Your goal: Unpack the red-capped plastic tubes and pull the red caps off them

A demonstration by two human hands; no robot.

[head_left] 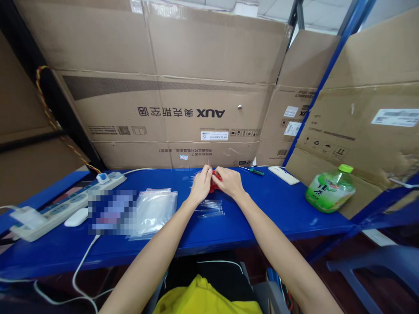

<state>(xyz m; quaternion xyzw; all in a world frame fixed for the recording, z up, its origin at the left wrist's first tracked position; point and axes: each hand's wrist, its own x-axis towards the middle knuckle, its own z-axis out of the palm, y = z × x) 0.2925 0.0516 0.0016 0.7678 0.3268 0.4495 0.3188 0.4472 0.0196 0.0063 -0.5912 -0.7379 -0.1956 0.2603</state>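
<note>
Both my hands meet near the back of the blue shelf (268,205). My left hand (200,184) and my right hand (229,181) are closed together around a small red item (214,182), pinching it between the fingertips; a thin strand sticks up from it. Just in front of my hands lie several small clear plastic bags or tubes (209,207). What exactly the red item is I cannot make out.
A stack of clear zip bags (153,212) lies left of my hands. Farther left are a white power strip (65,205) and a white mouse-like object (76,217). A green screwdriver (255,171), a white remote-shaped object (283,175) and a green bottle (330,190) sit to the right. Cardboard boxes (183,100) form a wall behind.
</note>
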